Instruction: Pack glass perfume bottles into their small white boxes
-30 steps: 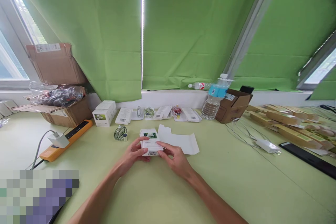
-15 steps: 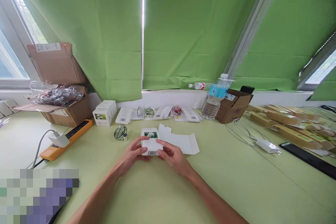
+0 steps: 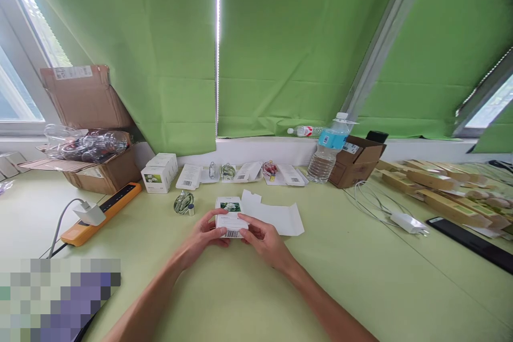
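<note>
My left hand [image 3: 207,230] and my right hand [image 3: 264,238] close on a white carton [image 3: 230,220] from its two sides. The carton has a picture of white flowers on green and a barcode at its near edge. Both thumbs press near the barcode, and the forefingers rest on top. An opened-out white card panel [image 3: 276,216] spreads behind and to the right; I cannot tell if it is joined to the carton. Left of my hands lies a rounded glass-like item [image 3: 184,202], with a small silver cap [image 3: 191,209] beside it.
Upright white boxes [image 3: 157,180] stand at back left, near an orange power strip [image 3: 102,214]. Opened cartons [image 3: 189,176] and small glass items [image 3: 228,171] line the back. Rightward are a big water bottle [image 3: 323,160], a brown box [image 3: 349,170] and a white charger [image 3: 406,223].
</note>
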A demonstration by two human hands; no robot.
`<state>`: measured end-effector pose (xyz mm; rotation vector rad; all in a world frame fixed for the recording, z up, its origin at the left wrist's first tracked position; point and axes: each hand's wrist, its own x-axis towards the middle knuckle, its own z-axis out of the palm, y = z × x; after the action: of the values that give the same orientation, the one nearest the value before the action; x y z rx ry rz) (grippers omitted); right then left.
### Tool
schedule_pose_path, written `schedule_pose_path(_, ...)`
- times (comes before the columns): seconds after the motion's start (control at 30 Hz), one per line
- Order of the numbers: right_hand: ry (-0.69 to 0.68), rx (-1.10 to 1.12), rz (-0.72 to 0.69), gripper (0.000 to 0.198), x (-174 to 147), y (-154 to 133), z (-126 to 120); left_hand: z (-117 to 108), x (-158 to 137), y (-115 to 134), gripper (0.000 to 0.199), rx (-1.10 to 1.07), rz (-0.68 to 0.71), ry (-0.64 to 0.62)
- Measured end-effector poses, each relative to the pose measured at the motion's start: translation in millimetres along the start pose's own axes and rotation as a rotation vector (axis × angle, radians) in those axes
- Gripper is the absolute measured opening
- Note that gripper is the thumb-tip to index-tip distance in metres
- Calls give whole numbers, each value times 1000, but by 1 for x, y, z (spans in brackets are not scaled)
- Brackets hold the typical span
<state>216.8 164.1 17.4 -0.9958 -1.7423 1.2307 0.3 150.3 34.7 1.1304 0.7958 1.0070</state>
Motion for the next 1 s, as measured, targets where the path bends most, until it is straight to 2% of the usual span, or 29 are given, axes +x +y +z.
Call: schedule_pose_path(1.0,-15,113,29,51,1,0,2,-3,1,-4,42,-25,-3,7)
